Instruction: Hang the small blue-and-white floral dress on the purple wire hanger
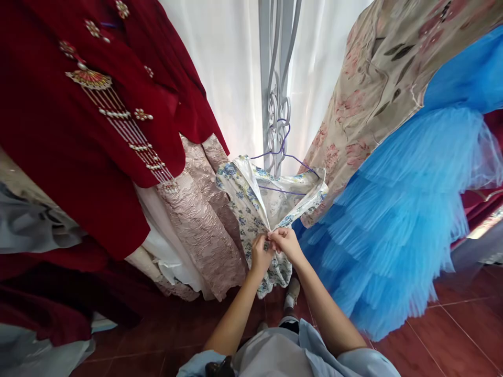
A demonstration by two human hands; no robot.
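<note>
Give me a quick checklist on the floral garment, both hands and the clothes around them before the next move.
1. Floral garment on the purple hanger: ok, both shoulders hang from it.
2. Left hand on the garment: ok, fingers pinching at the base of the V-neck.
3. Right hand on the garment: ok, fingers pinching beside the left hand's.
4. Front fastening closed: cannot tell, the fingers cover that spot.
5. Neckline lying flat: not ok, its pale inner side shows along the edge.
6. Blue dress clear of the right forearm: cannot tell, depth is unclear.
</note>
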